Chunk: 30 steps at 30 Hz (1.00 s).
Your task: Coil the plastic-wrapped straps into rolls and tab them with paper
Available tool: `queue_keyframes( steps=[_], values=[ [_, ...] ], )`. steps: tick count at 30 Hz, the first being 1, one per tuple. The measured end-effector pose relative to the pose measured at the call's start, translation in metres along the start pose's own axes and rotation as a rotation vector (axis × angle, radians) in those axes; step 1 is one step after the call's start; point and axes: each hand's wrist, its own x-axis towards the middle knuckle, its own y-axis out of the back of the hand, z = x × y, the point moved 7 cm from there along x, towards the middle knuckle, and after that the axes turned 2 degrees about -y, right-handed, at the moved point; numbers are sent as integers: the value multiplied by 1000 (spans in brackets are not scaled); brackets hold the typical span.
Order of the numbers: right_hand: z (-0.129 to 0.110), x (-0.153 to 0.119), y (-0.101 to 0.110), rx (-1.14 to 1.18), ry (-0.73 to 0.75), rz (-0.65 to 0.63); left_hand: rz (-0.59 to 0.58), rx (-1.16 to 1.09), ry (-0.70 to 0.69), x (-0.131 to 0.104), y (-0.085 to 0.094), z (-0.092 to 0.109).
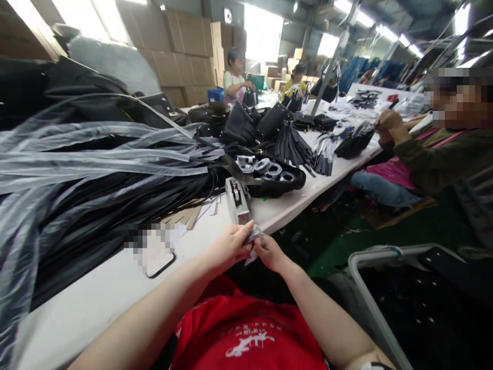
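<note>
Head view: both hands pinch a small greyish piece between them, near the tape dispenser

I can make out a small, greyish, translucent bundle with the sheen of plastic film, crumpled and pinched in 2 hands: the left hand grips its left side, the right hand its right. A pale flap slants down just below. Fingers hide much of the bundle's shape.
</note>
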Motion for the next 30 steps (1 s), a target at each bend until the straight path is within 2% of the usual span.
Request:
queue_keyframes(
  steps=[2, 4, 6, 7, 9, 10, 11, 12, 13, 15, 16, 18, 20, 22, 24, 25, 28, 30],
  values=[
    [12, 0, -11, 169, -71, -82, 109, -137, -31, -5, 12, 12],
    [14, -5, -21, 261, -124, -191, 215, -316, -67, -9, 27, 22],
    [10, -16, -36, 275, -194, -327, 326, -404, -176, -9, 44, 34],
    [6, -23, -46, 270, -221, -406, 419, -387, -273, -10, 56, 40],
    [-11, -40, -61, 284, -230, -550, 655, -190, -488, -17, 79, 48],
    [-22, -48, -64, 317, -216, -594, 747, -12, -573, -21, 84, 49],
    [-33, -53, -63, 368, -194, -608, 788, 197, -623, -23, 85, 48],
    [-44, -54, -54, 431, -164, -575, 767, 408, -640, -22, 81, 43],
    [-52, -52, -39, 493, -131, -498, 692, 592, -632, -20, 73, 34],
    [-60, -42, 2, 536, -77, -285, 512, 822, -571, -16, 54, 10],
    [-59, -36, 24, 480, -71, -187, 453, 872, -520, -17, 46, -2],
    [-53, -24, 59, 206, -98, -26, 402, 863, -386, -20, 35, -20],
    [-54, -17, 78, -139, -51, 103, 359, 719, -233, -22, 26, -33],
    [-59, -14, 67, -355, 87, 103, 278, 448, -95, -22, 15, -45],
    [-56, -15, 35, -394, 179, -16, 190, 115, -4, -20, 4, -51],
    [-48, -15, 18, -360, 173, -71, 160, -45, 17, -20, -1, -51],
    [-14, -17, -24, -160, -16, -151, 173, -393, 9, -19, 2, -42],
    [3, -25, -54, -4, -173, -288, 286, -469, -89, -19, 20, -29]
  ],
)
